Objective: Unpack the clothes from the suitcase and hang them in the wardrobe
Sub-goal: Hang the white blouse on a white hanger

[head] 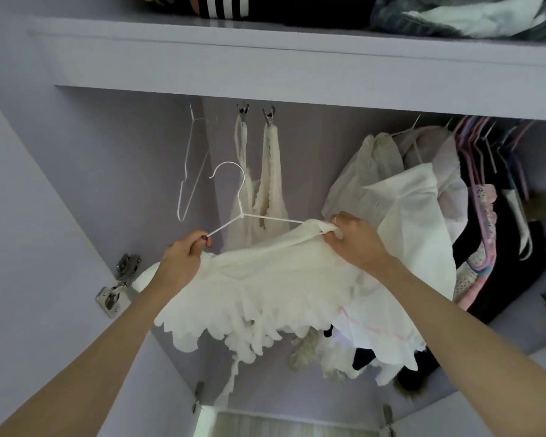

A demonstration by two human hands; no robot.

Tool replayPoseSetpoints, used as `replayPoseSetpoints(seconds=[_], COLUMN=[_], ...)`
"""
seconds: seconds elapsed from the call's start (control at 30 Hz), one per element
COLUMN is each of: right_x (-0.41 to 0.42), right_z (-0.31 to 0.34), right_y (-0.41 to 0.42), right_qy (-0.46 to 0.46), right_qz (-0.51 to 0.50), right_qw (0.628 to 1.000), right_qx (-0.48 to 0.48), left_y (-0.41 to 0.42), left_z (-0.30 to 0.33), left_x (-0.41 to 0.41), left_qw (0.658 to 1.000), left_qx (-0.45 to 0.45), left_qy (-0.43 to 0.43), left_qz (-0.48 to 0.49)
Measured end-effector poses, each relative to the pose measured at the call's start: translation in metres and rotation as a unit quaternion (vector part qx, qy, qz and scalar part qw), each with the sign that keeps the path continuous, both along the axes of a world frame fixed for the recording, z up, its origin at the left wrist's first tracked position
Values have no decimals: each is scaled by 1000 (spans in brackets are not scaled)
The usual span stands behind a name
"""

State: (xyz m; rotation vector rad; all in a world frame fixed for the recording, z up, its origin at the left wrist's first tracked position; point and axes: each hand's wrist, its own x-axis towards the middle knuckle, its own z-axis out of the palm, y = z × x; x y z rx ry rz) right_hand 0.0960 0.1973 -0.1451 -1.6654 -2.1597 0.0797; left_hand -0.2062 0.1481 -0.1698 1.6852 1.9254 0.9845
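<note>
The wardrobe [76,159] already holds a good deal: a row of garments [473,197] crowds the right of the rail, two pale pieces [265,171] hang from clips near the middle, and one bare hanger [191,165] dangles at the left. By my reading the task is well under way but this piece is not yet hung. The suitcase is out of view, so what is left to unpack cannot be told.

The top [265,279], white with a scalloped hem, is held up in front of the open wardrobe, below the rail, half threaded on a white hanger [234,197]. The left hand [183,260] has its fingers curled round the hanger's left arm tip together with the cloth there. The right hand [356,238] pinches the top's shoulder, fingers clamped on the fabric, drawing it over the hanger's right arm.

The hanger's long axis runs left to right, nearly level, its hook pointing up toward the rail and opening leftward. The top lies along the same axis, hem drooping down.

Left to do, I judge: seat both shoulders, then hook it onto the rail.
</note>
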Motion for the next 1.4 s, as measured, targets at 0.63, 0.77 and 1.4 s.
replayPoseSetpoints(seconds=[0.63,0.77,1.4], right_x=[64,64,26], right_z=[9,23,102], right_y=[-112,-128,-30], right_qy=[415,465,376], right_qz=[-200,-184,-213], right_qw=[837,834,900], right_qx=[-296,-233,49], left_y=[-77,-91,1], left_z=[36,63,169], left_x=[81,99,103], left_qw=[996,979,851], left_qx=[81,190,321], left_qy=[-12,71,413], left_qz=[-36,-37,-32])
